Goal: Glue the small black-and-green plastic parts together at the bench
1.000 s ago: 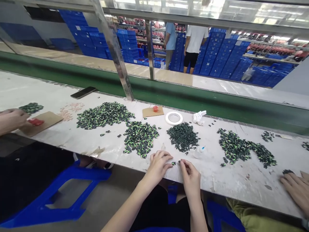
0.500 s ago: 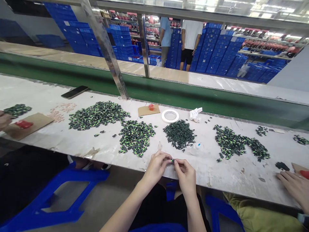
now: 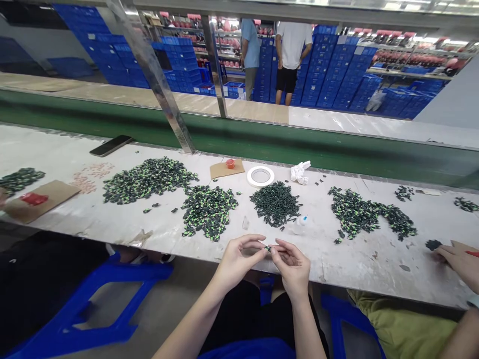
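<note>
**Small green-and-black part pinched between both hands at the bench edge**

The small green-and-black part (image 3: 267, 248) is held between the fingertips of the left hand (image 3: 235, 262) and the right hand (image 3: 294, 264), just above the near edge of the worktable (image 3: 355, 269). Both hands are closed in a pinch on it, thumb and forefinger meeting, the other fingers loosely curled. The part is too small for its shape to be made out.

Just beyond the hands, a small clear bottle with a blue tip (image 3: 301, 224) is seen ahead of the right hand, lying on the tabletop. A dark pile of parts (image 3: 276, 202) lies straight ahead of the fingertips; a greener pile (image 3: 208, 209) lies ahead of the left hand. Further out past the left hand, a wide spread pile (image 3: 147, 178) is noted, with loose strays between the two. Out past the right hand, a long pile (image 3: 368, 217) is stretched across the table.

Behind the dark pile, a white tape roll (image 3: 260, 176), a crumpled white wad (image 3: 300, 172) and a cardboard scrap bearing a small red cap (image 3: 230, 163) are set near the far edge. A phone (image 3: 110, 145) lies far off on the left-hand side.

A co-worker's hand (image 3: 458, 262) rests on the table well to the right. Beyond a green conveyor belt (image 3: 262, 142), two people are seen standing before stacked blue crates (image 3: 337, 75).
</note>
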{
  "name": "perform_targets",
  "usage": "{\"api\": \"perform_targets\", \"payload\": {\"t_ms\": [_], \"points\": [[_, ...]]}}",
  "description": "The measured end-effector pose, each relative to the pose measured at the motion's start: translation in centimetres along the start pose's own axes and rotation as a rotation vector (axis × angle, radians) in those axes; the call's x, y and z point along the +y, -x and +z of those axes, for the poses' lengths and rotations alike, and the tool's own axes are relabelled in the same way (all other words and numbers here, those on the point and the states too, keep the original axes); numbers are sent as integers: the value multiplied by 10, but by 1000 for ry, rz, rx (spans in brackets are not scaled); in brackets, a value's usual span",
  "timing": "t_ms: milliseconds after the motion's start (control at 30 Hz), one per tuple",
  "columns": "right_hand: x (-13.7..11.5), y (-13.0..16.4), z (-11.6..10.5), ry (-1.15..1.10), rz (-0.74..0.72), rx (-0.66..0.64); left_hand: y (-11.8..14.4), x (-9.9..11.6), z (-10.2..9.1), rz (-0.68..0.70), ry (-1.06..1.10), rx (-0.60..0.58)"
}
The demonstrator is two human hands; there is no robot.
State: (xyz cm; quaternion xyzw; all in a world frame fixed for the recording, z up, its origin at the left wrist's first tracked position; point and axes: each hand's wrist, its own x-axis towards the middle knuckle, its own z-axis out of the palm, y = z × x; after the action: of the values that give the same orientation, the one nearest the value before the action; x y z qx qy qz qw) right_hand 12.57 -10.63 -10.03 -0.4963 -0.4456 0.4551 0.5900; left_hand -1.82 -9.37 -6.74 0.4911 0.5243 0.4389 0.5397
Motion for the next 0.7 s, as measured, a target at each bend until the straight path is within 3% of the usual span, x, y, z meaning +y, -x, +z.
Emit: {"api": "perform_targets", "payload": {"t_ms": [333,500,700], "points": [[-18,8,-5,118,-198,-58,7,17,-5,46,-70,-51],[-27,13,-8,156,-222,-50,15,18,0,117,-155,-11],[-40,8,-15,223,-285,-193,22,24,-7,274,-403,-8]]}}
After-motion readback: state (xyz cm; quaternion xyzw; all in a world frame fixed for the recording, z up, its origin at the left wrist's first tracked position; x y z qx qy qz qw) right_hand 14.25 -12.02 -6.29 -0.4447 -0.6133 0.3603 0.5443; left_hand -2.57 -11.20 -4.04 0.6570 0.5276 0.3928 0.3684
